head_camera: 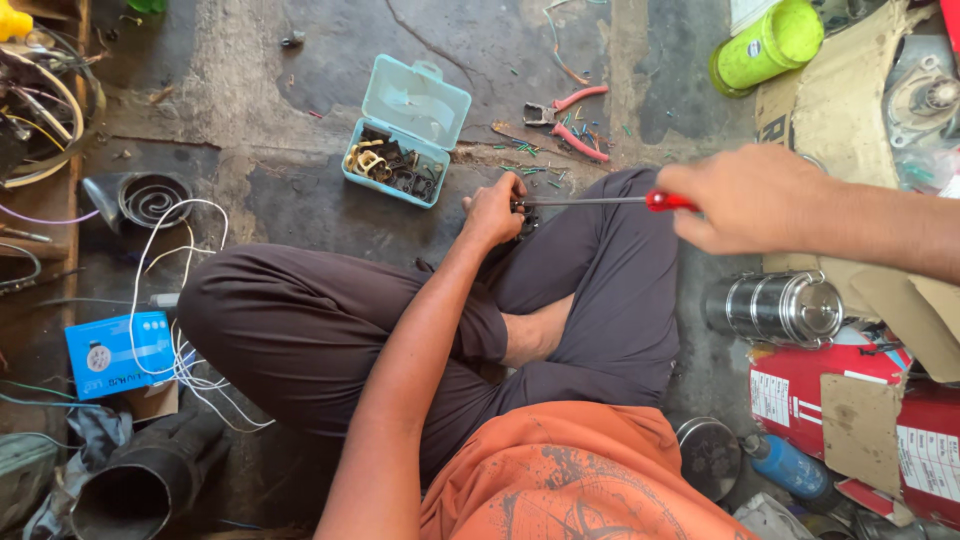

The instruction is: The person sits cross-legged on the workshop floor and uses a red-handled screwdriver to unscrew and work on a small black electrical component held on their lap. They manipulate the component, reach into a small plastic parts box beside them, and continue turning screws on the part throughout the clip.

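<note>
I sit cross-legged on a concrete floor. My left hand is closed around a small dark part held just past my knee. My right hand grips the red handle of a long screwdriver, whose thin metal shaft runs left and meets the dark part at my left hand. Both arms are stretched out in front of me.
An open light-blue plastic box with small parts lies ahead of my left hand. Red-handled pliers and wire clippings lie beyond. A steel container, cardboard and a green tube are at right; white wires, a blue box at left.
</note>
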`<act>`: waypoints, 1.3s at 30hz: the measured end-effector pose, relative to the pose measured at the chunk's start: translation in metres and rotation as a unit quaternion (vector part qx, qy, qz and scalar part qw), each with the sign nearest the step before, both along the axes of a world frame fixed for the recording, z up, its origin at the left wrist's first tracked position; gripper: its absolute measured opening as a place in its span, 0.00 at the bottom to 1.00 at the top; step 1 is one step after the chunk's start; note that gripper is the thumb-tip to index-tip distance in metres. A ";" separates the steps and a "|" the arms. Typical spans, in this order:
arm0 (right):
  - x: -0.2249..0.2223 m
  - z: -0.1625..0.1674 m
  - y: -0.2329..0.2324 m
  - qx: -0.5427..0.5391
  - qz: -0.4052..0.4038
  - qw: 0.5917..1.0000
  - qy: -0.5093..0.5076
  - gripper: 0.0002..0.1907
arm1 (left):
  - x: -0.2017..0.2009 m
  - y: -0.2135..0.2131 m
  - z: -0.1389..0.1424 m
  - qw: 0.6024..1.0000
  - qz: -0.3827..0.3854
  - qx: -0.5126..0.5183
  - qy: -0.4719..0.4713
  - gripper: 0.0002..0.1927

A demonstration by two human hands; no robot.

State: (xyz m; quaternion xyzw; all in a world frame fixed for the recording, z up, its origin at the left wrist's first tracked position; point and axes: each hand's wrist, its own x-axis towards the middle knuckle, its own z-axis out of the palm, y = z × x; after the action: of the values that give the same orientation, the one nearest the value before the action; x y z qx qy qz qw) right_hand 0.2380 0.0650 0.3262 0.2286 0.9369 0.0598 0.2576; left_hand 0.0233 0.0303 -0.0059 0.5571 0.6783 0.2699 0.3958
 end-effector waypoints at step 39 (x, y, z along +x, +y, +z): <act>-0.010 0.012 -0.002 -0.036 0.145 0.981 0.121 0.13 | -0.006 -0.007 0.014 0.999 -0.021 0.030 0.011 0.25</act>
State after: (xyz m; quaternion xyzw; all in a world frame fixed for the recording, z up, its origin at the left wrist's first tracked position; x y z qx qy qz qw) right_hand 0.2280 0.0630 0.3377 0.0870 0.9858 0.0350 0.1395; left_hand 0.0168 0.0231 0.0081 0.5860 0.6623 0.2758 0.3768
